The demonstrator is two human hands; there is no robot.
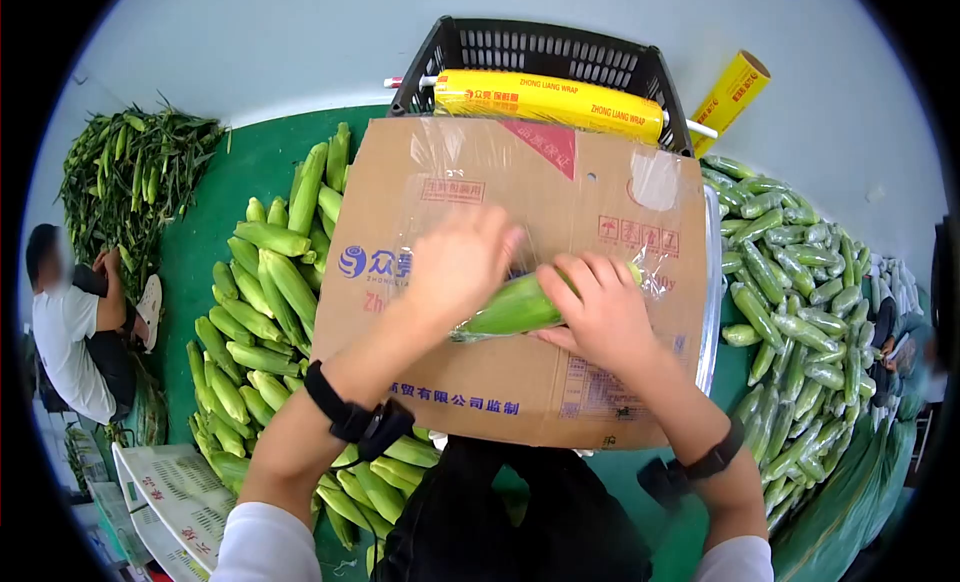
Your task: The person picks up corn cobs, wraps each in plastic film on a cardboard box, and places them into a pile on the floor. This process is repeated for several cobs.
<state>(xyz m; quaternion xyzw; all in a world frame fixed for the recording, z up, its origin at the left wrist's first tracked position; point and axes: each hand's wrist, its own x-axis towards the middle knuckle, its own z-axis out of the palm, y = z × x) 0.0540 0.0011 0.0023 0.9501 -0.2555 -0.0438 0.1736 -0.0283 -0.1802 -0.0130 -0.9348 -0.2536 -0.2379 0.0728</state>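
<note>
A green ear of corn in its husk [512, 308] lies on the flattened cardboard [520, 402] in front of me, with clear film around its left end. My right hand [602, 310] is closed around its right part, thumb below and fingers over the top. My left hand [462, 262] is just above and left of the ear, smeared by motion, so whether its fingers grip the film cannot be made out. A sheet of clear plastic wrap [450, 162] stretches over the cardboard from the yellow wrap roll [550, 100] at the far edge.
A black crate [560, 40] stands behind the roll, beside a yellow tube [730, 97]. Unwrapped corn [265, 302] piles up at left, wrapped corn [800, 292] at right. Far left, a person [80, 327] sits by a heap of husks [135, 172]; another person [900, 352] is far right.
</note>
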